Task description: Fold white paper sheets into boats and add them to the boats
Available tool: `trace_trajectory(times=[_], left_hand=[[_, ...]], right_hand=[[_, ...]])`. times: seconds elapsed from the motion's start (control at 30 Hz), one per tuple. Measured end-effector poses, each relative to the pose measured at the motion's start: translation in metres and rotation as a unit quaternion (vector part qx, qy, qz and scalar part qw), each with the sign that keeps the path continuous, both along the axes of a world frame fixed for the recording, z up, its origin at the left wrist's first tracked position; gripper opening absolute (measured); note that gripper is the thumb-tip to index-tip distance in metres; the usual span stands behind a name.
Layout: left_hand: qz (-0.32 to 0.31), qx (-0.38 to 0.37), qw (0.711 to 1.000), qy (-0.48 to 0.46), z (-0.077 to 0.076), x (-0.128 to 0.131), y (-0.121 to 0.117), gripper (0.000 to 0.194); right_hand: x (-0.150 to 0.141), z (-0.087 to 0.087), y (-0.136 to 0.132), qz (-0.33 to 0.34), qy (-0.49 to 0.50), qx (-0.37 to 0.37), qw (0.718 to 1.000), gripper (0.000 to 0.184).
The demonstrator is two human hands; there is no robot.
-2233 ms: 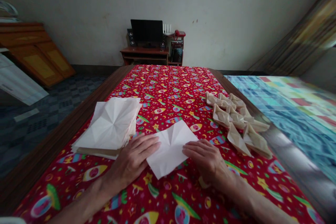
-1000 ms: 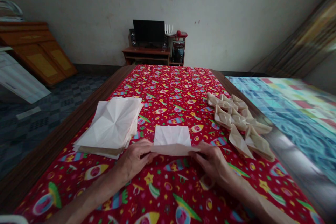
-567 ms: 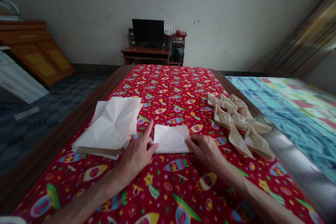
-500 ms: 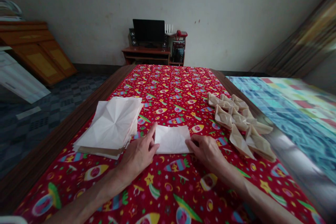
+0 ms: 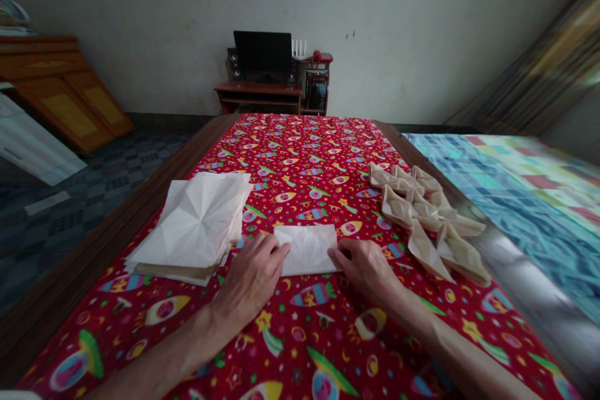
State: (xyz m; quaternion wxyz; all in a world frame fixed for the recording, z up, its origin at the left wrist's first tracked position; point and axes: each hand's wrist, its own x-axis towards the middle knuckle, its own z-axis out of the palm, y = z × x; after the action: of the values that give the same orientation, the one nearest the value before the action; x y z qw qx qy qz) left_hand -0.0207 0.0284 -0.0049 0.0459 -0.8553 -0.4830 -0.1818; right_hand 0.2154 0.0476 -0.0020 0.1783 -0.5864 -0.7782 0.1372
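Observation:
A white sheet of paper [image 5: 309,251], folded into a rectangle and marked with creases, lies flat on the red patterned cloth in front of me. My left hand [image 5: 257,265] pinches its left edge, thumb on top and the other fingers curled. At the opposite edge, my right hand [image 5: 363,262] grips the paper between thumb and bent fingers. Left of my left hand is a stack of creased white paper sheets [image 5: 197,222]. Several folded beige paper boat shapes [image 5: 424,209] sit in a cluster beyond my right hand.
The red cloth [image 5: 300,169] covers a table with dark wooden edges [image 5: 187,156]. Past its far end stands a desk with a monitor [image 5: 263,53] and a red telephone [image 5: 323,57]. A bed with a coloured cover [image 5: 487,187] is to the right, an orange cabinet [image 5: 70,97] to the left.
My left hand's fingers have curled in, and its thumb has moved up onto the paper's left edge. My right hand keeps its hold. The view has shifted slightly.

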Motion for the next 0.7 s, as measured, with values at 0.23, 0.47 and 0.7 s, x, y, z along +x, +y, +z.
trace_trajectory(times=[0.23, 0.47, 0.7], left_hand=[[-0.104, -0.004, 0.994, -0.014, -0.008, 0.018, -0.006, 0.034], [-0.127, -0.054, 0.990, -0.004, -0.008, 0.021, -0.012, 0.042], [-0.125, -0.079, 0.989, 0.016, -0.002, 0.022, -0.013, 0.042]], right_hand=[[0.000, 0.001, 0.000, -0.003, 0.013, -0.002, 1.000, 0.034], [-0.001, 0.003, -0.001, -0.004, 0.009, -0.008, 1.000, 0.033], [-0.001, 0.003, 0.000, -0.001, 0.012, -0.004, 1.000, 0.035]])
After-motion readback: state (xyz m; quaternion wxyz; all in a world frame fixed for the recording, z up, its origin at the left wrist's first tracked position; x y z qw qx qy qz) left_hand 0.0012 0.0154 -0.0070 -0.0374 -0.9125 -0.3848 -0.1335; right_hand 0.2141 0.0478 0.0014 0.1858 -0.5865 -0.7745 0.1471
